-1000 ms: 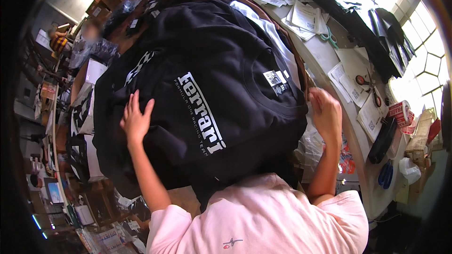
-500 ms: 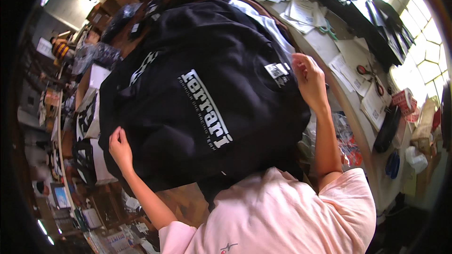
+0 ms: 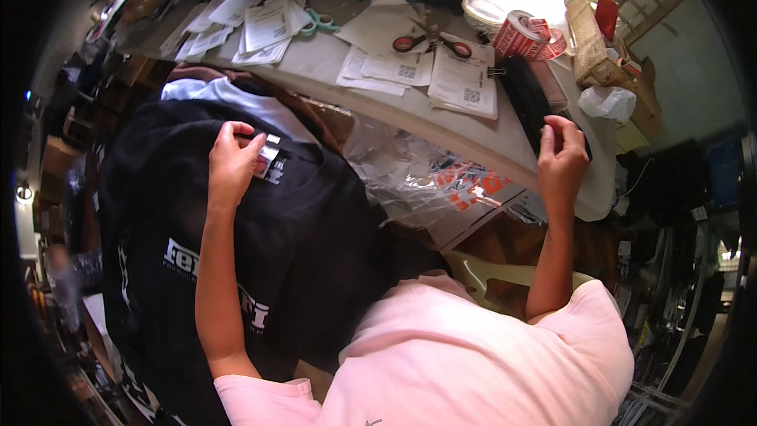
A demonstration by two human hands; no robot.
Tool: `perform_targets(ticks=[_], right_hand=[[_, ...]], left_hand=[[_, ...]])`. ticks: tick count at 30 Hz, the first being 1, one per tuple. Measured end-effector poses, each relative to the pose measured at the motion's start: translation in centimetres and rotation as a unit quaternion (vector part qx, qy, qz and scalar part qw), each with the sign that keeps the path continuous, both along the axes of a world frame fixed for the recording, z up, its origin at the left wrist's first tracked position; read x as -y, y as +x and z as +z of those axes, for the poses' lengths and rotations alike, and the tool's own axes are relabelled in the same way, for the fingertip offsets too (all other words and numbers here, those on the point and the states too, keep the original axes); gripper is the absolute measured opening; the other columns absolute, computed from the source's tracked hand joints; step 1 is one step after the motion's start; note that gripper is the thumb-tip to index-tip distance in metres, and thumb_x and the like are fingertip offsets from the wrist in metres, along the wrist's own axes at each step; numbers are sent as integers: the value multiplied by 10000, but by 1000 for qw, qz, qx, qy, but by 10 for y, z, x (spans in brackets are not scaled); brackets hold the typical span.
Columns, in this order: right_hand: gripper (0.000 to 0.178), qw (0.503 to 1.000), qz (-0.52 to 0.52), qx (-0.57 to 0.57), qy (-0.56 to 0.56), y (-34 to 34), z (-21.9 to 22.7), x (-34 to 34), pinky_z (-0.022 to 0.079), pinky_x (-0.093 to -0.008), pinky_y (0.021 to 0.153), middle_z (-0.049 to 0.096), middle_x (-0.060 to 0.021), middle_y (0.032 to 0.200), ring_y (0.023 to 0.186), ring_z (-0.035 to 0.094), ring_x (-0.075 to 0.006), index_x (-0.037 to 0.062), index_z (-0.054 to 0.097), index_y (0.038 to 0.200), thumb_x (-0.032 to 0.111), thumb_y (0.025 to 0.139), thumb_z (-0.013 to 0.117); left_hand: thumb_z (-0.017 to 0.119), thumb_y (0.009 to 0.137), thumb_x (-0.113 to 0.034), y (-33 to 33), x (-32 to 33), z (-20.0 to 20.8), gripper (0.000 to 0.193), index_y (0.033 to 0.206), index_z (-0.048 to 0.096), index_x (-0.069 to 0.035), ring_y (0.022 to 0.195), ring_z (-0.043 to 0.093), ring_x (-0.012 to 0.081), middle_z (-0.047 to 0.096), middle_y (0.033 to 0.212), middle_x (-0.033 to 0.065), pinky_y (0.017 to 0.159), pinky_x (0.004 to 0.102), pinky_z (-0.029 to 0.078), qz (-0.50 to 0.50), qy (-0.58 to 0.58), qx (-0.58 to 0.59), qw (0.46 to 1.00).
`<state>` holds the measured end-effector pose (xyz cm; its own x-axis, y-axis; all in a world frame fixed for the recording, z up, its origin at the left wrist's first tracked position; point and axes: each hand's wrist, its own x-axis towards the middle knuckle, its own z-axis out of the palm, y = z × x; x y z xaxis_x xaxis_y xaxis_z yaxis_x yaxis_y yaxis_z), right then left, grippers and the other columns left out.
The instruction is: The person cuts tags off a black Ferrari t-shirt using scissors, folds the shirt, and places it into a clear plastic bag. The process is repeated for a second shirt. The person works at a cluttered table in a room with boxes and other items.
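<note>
A black sweatshirt (image 3: 307,229) with white chest lettering lies spread on a pile of garments at the left. My left hand (image 3: 233,164) is at its neckline, thumb and fingers closed on the edge of a white tag (image 3: 268,159). The fingers hide part of that tag, and my forearm crosses the lettering. Over the table's right end, my right hand (image 3: 563,151) is beside a long black case (image 3: 523,91). Its fingers are loosely bent and apart, with nothing visible in them. Something blue shows just behind that hand, mostly covered.
On the white table (image 3: 315,79) lie printed papers (image 3: 465,83), red-and-black scissors (image 3: 430,43), teal-handled scissors (image 3: 318,22) and rolls of red-and-white tape (image 3: 520,34). A crumpled white plastic bag (image 3: 607,102) sits at the right end. Clear plastic bags (image 3: 410,162) lie below the table's near edge.
The view has turned right toward the table. My left hand has gone from the sweatshirt's lower left to its neckline tag. My right hand has left the neckline for the table's right end.
</note>
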<state>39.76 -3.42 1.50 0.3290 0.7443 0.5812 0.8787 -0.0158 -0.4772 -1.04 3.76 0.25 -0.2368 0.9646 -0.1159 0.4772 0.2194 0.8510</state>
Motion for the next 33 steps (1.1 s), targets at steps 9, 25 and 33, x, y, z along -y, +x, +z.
perform_targets(ticks=[9, 25, 33], right_hand=[[297, 941, -182, 172, -229, 74, -9, 6, 400, -411, 898, 559, -170, 1064, 998, 506, -351, -18, 613, 1019, 153, 776, 632], [309, 875, -38, -433, -214, 137, 22, 54, 377, -168, 401, 570, -16, 630, 456, 523, -81, 55, 564, 904, 358, 847, 586], [549, 608, 359, -707, -31, 7, 10, 30, 363, -236, 460, 509, -70, 801, 651, 448, -118, -31, 445, 1087, 485, 904, 467]], left_hand=[[645, 812, -47, -20, 11, -1, 96, 898, 620, -14, 690, 572, 56, 621, 774, 12, 600, 187, 480, -104, 18, 156, 982], [693, 769, -27, -44, 26, -2, 221, 979, 644, 22, 781, 638, 127, 654, 894, 88, 731, 232, 540, -158, 10, 338, 928], [725, 751, -68, -42, 32, 0, 244, 960, 659, 39, 749, 654, 142, 672, 850, 120, 725, 236, 541, -121, 18, 342, 932]])
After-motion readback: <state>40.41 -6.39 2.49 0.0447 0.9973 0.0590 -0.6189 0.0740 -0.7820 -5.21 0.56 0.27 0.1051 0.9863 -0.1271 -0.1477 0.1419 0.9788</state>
